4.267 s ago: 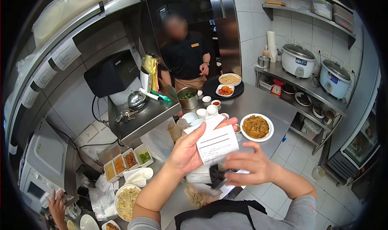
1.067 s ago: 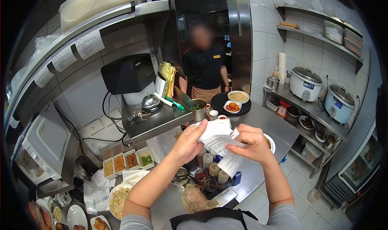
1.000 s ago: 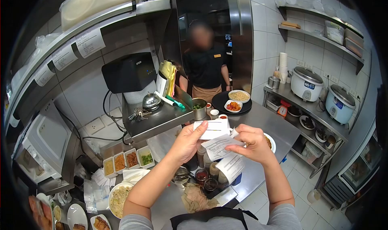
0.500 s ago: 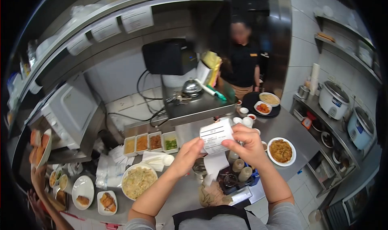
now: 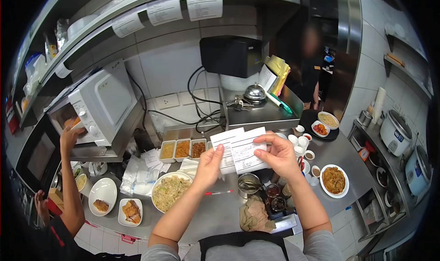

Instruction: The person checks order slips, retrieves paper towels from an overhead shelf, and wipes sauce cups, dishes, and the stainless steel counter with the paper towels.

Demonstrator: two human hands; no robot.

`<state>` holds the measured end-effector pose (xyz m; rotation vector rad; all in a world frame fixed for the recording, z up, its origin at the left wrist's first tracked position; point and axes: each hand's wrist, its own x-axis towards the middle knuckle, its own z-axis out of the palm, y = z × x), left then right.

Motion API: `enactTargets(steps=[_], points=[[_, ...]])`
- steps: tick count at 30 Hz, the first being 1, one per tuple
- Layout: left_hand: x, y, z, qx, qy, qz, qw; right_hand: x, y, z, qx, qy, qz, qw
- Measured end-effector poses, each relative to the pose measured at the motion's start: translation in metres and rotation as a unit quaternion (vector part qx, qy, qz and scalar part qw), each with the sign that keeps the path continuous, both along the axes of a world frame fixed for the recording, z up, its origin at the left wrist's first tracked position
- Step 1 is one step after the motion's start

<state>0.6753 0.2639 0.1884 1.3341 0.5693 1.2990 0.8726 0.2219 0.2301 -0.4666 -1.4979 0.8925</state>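
Note:
Two printed paper slips are held up over the counter, overlapping at their inner edges. My left hand (image 5: 209, 167) pinches the left slip (image 5: 224, 139) between thumb and fingers. The right slip (image 5: 247, 148) is gripped by my right hand (image 5: 279, 156), its thumb on the printed face. Below my left forearm sits a bowl of fried rice (image 5: 172, 191). A red pen (image 5: 219, 192) lies between that bowl and a metal pot (image 5: 249, 186). Beneath my right wrist are sauce jars (image 5: 275, 197), partly covered by the arm, beside a crumpled cloth (image 5: 256, 215).
At left, a co-worker's hand (image 5: 71, 139) reaches into an open microwave (image 5: 98, 107). Plated fried food (image 5: 130, 212) and topping containers (image 5: 182, 148) stand on the counter. A bell (image 5: 254, 92) tops the raised shelf; a noodle plate (image 5: 334, 180) is right. Another person stands behind.
The curled paper with a hanging strip now shows as two flat slips, one in each hand. The co-worker's hand has moved the food dish to the microwave. My view has shifted left.

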Motion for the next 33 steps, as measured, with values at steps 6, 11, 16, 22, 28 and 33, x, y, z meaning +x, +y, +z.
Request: enactTargets(steps=[6,11,16,22,28,33], points=[[-0.002,0.001,0.011,0.122,0.013,0.09,0.988,-0.026,0.012,0.006,0.148,-0.231,-0.212,0.938],[-0.03,0.007,0.011,0.275,0.051,0.321,0.905,-0.065,0.026,0.018,0.284,-0.354,-0.163,0.876],[-0.085,-0.008,0.004,0.08,-0.151,0.276,0.946,-0.115,0.071,0.103,0.393,-0.317,-0.103,0.857],[-0.124,-0.042,-0.009,0.071,-0.177,0.31,0.931,-0.249,0.15,0.207,0.38,-0.116,-0.039,0.917],[-0.145,-0.065,-0.028,0.066,-0.109,0.385,0.914,-0.327,0.207,0.246,0.282,-0.113,-0.188,0.934],[-0.135,-0.055,-0.048,0.074,-0.081,0.353,0.929,-0.335,0.292,0.292,0.189,-0.088,0.009,0.978]])
